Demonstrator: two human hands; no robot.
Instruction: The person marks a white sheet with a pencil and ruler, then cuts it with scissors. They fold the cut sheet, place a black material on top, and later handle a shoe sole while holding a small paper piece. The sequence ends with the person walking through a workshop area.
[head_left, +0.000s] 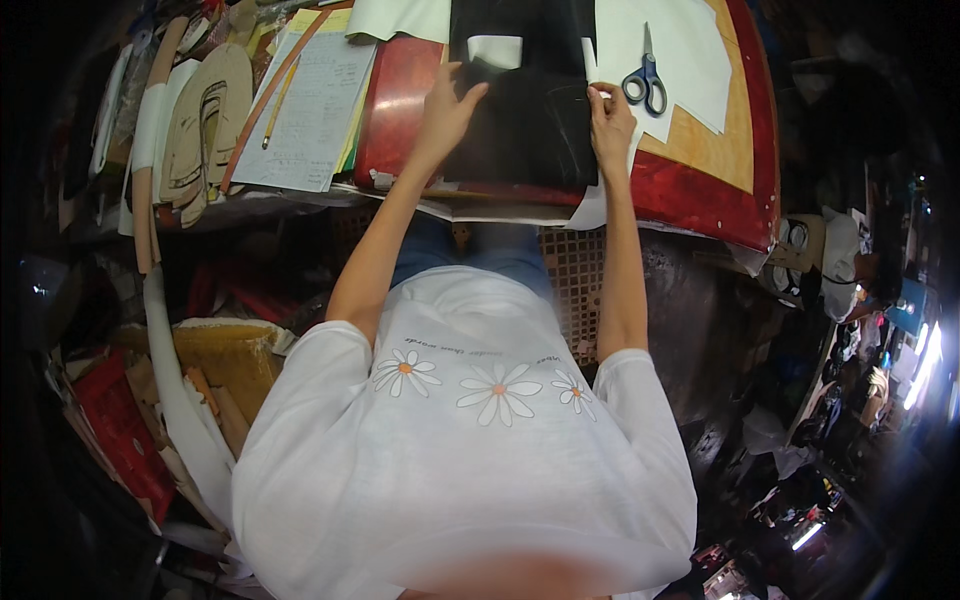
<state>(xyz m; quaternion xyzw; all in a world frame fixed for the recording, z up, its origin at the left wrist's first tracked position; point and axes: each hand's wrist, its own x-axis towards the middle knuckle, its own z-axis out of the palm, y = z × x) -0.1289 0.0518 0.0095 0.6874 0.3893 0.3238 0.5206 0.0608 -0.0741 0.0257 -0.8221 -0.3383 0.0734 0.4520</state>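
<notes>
Two hands are working the black sheet (525, 130) at the table's (700, 190) near edge: left hand (447, 110) lying flat, fingers apart; right hand (610, 125) fingers pinching its edge.

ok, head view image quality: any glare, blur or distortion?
Head view: fisheye bends the red table edge, rim vignettes to black; glare patch on the table's left part; blown-out lights lower right; blurred bottom edge; both hands and black sheet sharp.
</notes>
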